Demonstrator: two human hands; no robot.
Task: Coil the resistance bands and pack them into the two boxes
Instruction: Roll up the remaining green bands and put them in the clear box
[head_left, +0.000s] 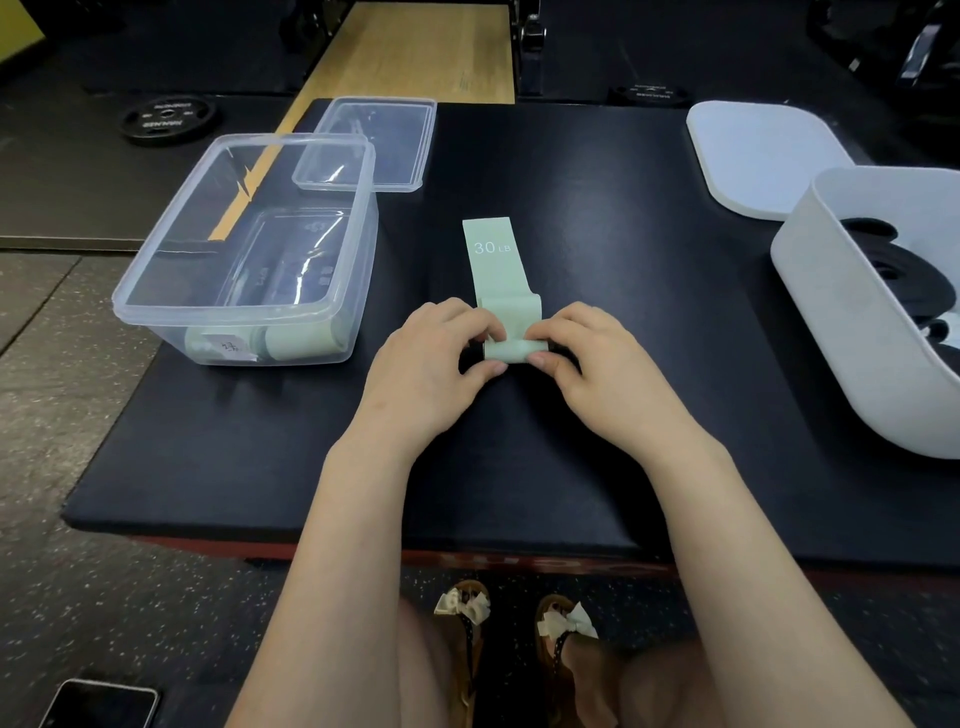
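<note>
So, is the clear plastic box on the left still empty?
No, the clear plastic box already holds pale green rolled bands at its near end, seen through the wall.

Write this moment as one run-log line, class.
step: coiling | left hand: pinches band | right hand: pinches band | clear box: holds coiled bands, lid off | white box: holds black bands

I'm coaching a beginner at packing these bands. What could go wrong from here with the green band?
The roll of the green band is only pinched at its ends by the left hand and right hand; it might spring open if either grip loosens. The flat 30 LB tail may wind on crooked, making a roll that fits the clear box badly.
</note>
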